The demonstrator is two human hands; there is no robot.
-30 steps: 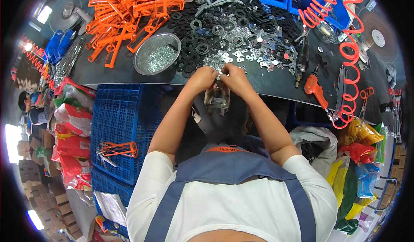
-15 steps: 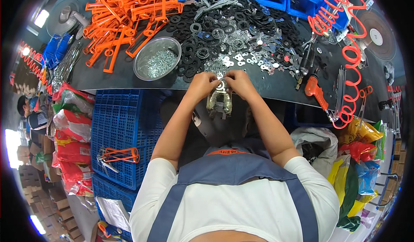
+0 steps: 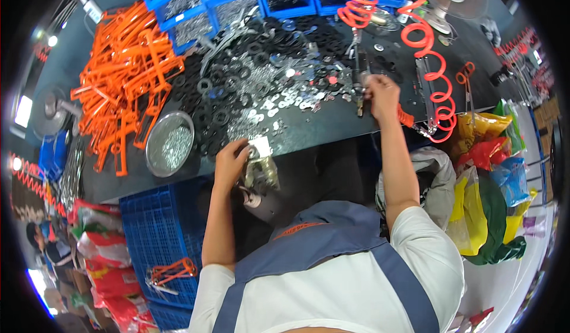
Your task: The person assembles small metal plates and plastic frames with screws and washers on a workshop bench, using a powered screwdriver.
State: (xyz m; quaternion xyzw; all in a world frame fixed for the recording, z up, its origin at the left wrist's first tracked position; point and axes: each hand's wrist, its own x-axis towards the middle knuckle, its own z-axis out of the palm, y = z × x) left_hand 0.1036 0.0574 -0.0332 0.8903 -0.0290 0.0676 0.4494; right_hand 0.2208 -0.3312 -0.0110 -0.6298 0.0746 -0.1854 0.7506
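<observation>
My left hand [image 3: 230, 162] is at the table's front edge, its fingertips pinched together against a shiny metal piece [image 3: 259, 146] on top of a worn metal fixture [image 3: 261, 173]. What those fingertips hold is too small to make out. Off to the right, my right hand [image 3: 383, 95] has its fingers closed around a dark pneumatic screwdriver [image 3: 360, 72], which points bit-down at the table below a coiled red air hose [image 3: 358, 9]. The fingers are slightly blurred. Beside that hand lies an orange-handled power tool [image 3: 405, 117], partly hidden by the wrist.
Orange frames [image 3: 122, 78] are heaped at the left, by a metal bowl [image 3: 155, 165] of small fasteners. Black rings [image 3: 205, 85] and small silver plates [image 3: 306, 101] cover the middle. Blue bins [image 3: 291, 2] line the back. Blue crates [image 3: 157, 220] and plastic bags [image 3: 475, 208] flank me below the table.
My right hand has left the fixture and moved right to the pneumatic screwdriver. My left hand stays at the fixture. The whole view has turned and shifted toward the right.
</observation>
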